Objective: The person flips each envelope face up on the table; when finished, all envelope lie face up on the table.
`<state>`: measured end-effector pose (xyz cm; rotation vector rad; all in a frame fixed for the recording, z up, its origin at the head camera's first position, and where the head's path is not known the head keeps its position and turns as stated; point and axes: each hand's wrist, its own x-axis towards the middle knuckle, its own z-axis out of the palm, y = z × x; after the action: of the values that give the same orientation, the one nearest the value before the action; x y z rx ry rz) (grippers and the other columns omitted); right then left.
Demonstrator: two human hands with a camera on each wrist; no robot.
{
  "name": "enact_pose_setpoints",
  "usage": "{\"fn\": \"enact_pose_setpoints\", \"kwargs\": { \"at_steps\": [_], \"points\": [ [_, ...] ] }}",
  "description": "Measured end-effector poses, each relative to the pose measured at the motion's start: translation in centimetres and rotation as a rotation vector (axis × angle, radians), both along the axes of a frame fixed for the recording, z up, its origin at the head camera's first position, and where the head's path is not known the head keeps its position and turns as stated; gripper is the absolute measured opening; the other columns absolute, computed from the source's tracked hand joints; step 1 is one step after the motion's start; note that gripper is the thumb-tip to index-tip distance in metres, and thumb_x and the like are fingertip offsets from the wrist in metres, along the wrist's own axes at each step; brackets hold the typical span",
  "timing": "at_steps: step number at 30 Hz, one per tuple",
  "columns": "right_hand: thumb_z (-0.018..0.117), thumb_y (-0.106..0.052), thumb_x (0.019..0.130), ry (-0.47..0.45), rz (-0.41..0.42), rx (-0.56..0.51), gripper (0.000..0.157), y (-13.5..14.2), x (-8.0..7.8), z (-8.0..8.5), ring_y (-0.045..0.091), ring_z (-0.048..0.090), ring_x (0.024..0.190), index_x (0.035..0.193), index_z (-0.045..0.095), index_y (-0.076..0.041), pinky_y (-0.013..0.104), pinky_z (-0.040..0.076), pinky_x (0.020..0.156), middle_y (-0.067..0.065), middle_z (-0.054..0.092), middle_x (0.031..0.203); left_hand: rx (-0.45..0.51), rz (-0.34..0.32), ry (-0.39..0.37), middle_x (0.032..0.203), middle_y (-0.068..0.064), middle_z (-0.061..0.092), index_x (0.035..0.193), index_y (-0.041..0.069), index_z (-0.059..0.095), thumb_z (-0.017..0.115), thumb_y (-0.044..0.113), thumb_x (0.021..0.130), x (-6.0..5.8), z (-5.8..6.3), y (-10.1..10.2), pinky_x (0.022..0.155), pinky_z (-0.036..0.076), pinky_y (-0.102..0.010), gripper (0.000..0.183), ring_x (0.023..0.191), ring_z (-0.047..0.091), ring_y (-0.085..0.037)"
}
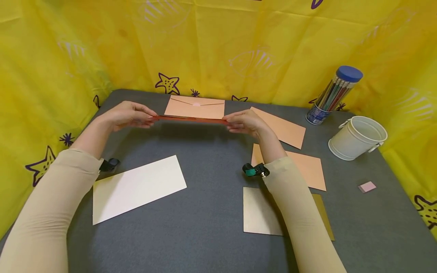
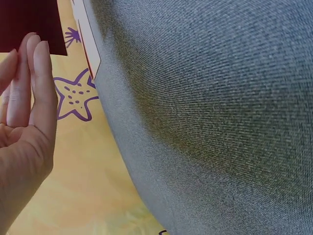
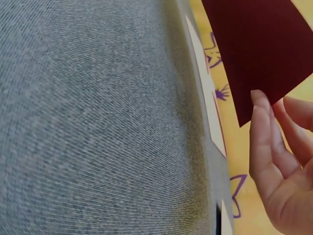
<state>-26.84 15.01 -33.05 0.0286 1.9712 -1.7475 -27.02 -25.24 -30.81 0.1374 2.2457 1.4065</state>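
Note:
Both hands hold a flat red envelope [image 1: 191,120] in the air by its two short ends. The head view shows it almost edge-on; its underside looks dark red in both wrist views. At its left end my left hand [image 1: 129,115] pinches it between thumb and fingers. My right hand [image 1: 245,122] pinches the right end the same way, fingers under a corner in the right wrist view [image 3: 286,152]. Just behind lies a peach envelope [image 1: 194,106] with its flap side up and a pale round sticker. The held envelope hovers above the table, shading it.
A white envelope [image 1: 140,189] lies front left. Right of centre are peach envelopes [image 1: 283,127] [image 1: 308,168], a cream one [image 1: 261,212] and a gold one [image 1: 323,216], partly under the right forearm. Further right stand a pencil tub [image 1: 332,94], a white bucket [image 1: 355,138] and a pink eraser [image 1: 367,187].

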Motion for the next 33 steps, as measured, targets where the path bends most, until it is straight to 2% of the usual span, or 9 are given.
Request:
{"fn": "enact_pose_setpoints", "kwargs": {
  "at_steps": [2, 6, 10, 14, 19, 22, 27, 33],
  "points": [
    [0.064, -0.008, 0.095, -0.005, -0.004, 0.003, 0.033, -0.2, 0.1, 0.0, 0.013, 0.071, 0.080, 0.125, 0.064, 0.003, 0.032, 0.061, 0.087, 0.002, 0.073, 0.097, -0.027, -0.002, -0.008, 0.098, 0.005, 0.071, 0.122, 0.002, 0.066, 0.063, 0.019, 0.097, 0.0, 0.0, 0.1, 0.089, 0.060, -0.036, 0.030, 0.092, 0.073, -0.015],
    [0.063, -0.003, 0.094, -0.008, 0.005, 0.026, 0.033, -0.6, 0.2, -0.2, 0.010, 0.069, 0.080, 0.126, 0.063, 0.005, 0.027, 0.061, 0.080, 0.009, 0.067, 0.118, -0.063, 0.004, -0.026, 0.095, 0.008, 0.070, 0.129, -0.004, 0.059, 0.061, 0.020, 0.098, -0.1, -0.3, 0.5, 0.086, 0.061, -0.035, 0.039, 0.086, 0.072, -0.012],
    [0.062, 0.000, 0.093, -0.003, 0.040, 0.068, 0.036, -1.0, 0.3, -0.4, 0.009, 0.068, 0.083, 0.129, 0.061, 0.005, 0.031, 0.060, 0.089, 0.014, 0.060, 0.131, -0.100, -0.008, -0.031, 0.094, 0.009, 0.068, 0.131, -0.008, 0.055, 0.061, 0.017, 0.098, 0.0, -0.8, 0.8, 0.082, 0.062, -0.032, 0.042, 0.081, 0.068, -0.008],
    [0.063, 0.000, 0.093, 0.001, 0.067, 0.104, 0.036, -1.2, 0.6, -0.5, 0.011, 0.068, 0.082, 0.129, 0.061, 0.004, 0.037, 0.058, 0.096, 0.011, 0.063, 0.123, -0.122, -0.022, -0.040, 0.090, 0.006, 0.067, 0.131, -0.011, 0.049, 0.061, 0.011, 0.096, 0.1, -1.5, 1.1, 0.078, 0.062, -0.028, 0.043, 0.078, 0.067, -0.006],
    [0.061, -0.002, 0.095, -0.011, 0.091, 0.104, 0.036, -1.4, 0.7, -0.8, 0.014, 0.069, 0.081, 0.131, 0.059, 0.005, 0.029, 0.061, 0.082, 0.007, 0.065, 0.105, -0.120, -0.018, -0.071, 0.084, 0.003, 0.065, 0.130, -0.015, 0.043, 0.060, 0.005, 0.095, 0.2, -2.0, 1.4, 0.073, 0.062, -0.026, 0.044, 0.074, 0.067, -0.005],
    [0.061, -0.002, 0.095, -0.027, 0.110, 0.105, 0.037, -1.5, 0.7, -1.1, 0.015, 0.070, 0.081, 0.131, 0.057, 0.005, 0.028, 0.061, 0.079, 0.006, 0.065, 0.100, -0.144, -0.031, -0.080, 0.085, 0.003, 0.066, 0.130, -0.017, 0.042, 0.060, 0.004, 0.095, 0.2, -2.1, 1.5, 0.072, 0.062, -0.026, 0.045, 0.073, 0.067, -0.005],
    [0.060, -0.002, 0.096, -0.042, 0.141, 0.107, 0.037, -1.7, 0.8, -1.4, 0.015, 0.069, 0.081, 0.132, 0.055, 0.006, 0.030, 0.061, 0.083, 0.006, 0.064, 0.102, -0.199, -0.051, -0.076, 0.085, 0.003, 0.067, 0.130, -0.019, 0.045, 0.059, 0.005, 0.095, 0.4, -2.1, 1.8, 0.072, 0.062, -0.027, 0.044, 0.072, 0.067, -0.004],
    [0.058, -0.002, 0.097, -0.053, 0.133, 0.110, 0.036, -1.9, 0.8, -1.6, 0.014, 0.068, 0.081, 0.132, 0.056, 0.006, 0.027, 0.061, 0.080, 0.007, 0.063, 0.105, -0.211, -0.039, -0.075, 0.082, 0.002, 0.066, 0.128, -0.019, 0.048, 0.061, 0.003, 0.094, 0.1, -2.4, 2.0, 0.070, 0.062, -0.025, 0.042, 0.070, 0.066, -0.005]
  ]
}}
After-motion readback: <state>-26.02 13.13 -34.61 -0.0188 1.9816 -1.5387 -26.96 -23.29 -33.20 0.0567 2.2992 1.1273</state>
